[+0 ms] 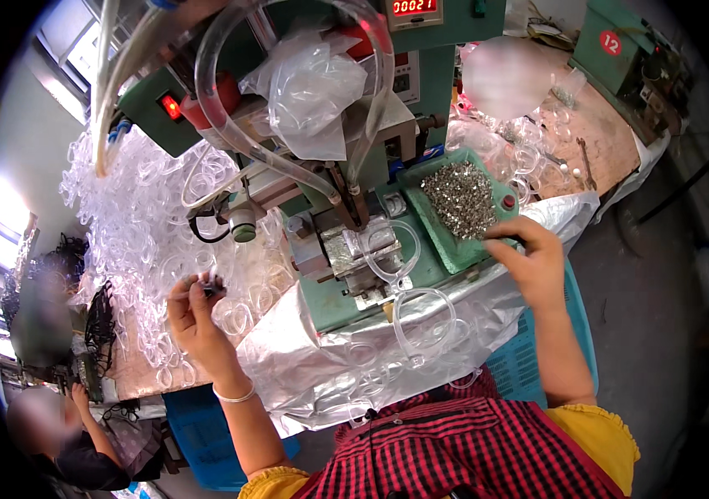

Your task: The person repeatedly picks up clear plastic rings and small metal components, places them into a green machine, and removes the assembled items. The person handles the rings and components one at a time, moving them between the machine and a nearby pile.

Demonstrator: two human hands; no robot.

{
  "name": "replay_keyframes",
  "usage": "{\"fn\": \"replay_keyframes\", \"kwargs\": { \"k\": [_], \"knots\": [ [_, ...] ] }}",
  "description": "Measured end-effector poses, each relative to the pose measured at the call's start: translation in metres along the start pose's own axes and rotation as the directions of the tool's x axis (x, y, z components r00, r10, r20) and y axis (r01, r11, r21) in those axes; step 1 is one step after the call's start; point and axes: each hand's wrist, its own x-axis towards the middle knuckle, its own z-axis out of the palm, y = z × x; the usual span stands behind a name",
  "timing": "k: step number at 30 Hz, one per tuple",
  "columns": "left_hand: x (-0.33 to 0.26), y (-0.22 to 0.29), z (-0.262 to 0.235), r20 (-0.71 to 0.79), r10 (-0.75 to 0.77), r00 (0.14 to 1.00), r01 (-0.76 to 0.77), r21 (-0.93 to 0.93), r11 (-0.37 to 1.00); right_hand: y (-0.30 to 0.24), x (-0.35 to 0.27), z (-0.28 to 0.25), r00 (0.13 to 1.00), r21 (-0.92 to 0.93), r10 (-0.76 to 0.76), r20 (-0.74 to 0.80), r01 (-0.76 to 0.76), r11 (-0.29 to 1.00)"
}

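Wears a red-and-black checked apron (pixel 454 441) with yellow sleeves (pixel 592 437). Sits between two blue baskets (pixel 196 432), facing a table (pixel 134 366) edged with a silvery sheet (pixel 280 370). Raises the left hand (pixel 198 320) near a heap of clear plastic rings (pixel 146 216), fingers curled and tips close together by a small dark spot; cannot tell whether anything is gripped. Stretches the right hand (pixel 535 262) to the near right edge of a green tray (pixel 421 212), thumb and fingertips almost meeting beside small metal bits (pixel 458 200); cannot tell whether any is pinched. Has one loose ring (pixel 417 361) in front of the machine (pixel 384 137), overlapping the silvery sheet, and another ring (pixel 418 249) at the metal block (pixel 367 254) beneath the pointed head. Shows, higher up, a clear hose (pixel 211 58) and a crumpled plastic bag (pixel 309 96). Includes, farther off, a wrench (pixel 586 162) on the table, a green box (pixel 612 41) at upper right, and a dark-clothed person (pixel 92 461) at lower left
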Motion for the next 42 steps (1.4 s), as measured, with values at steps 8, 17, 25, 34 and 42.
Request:
{"fn": "replay_keyframes", "kwargs": {
  "k": [8,17,25,34,42],
  "knots": [
    [-0.013,-0.048,0.028,-0.003,-0.089,0.996,0.089,-0.047,0.995,-0.05,0.07,0.096,0.966,0.384,-0.06,0.252,-0.043,0.922],
    [-0.011,0.029,0.05,-0.015,0.186,0.982,-0.178,-0.372,0.911,-0.049,0.055,0.096,0.957,0.477,0.003,0.291,-0.148,0.866],
    [0.013,0.081,0.09,0.132,0.374,0.918,-0.284,-0.438,0.853,-0.063,0.042,0.113,0.939,0.775,0.051,0.34,-0.311,0.55],
    [-0.034,0.066,0.109,0.599,0.753,0.273,-0.904,-0.107,0.413,0.029,0.052,0.052,0.953,-0.56,-0.298,0.051,0.274,0.782],
    [-0.039,0.054,0.124,0.557,0.802,0.215,-0.943,-0.096,0.32,0.062,0.054,0.049,0.947,-0.597,-0.319,-0.025,0.242,0.765]
  ]
}}
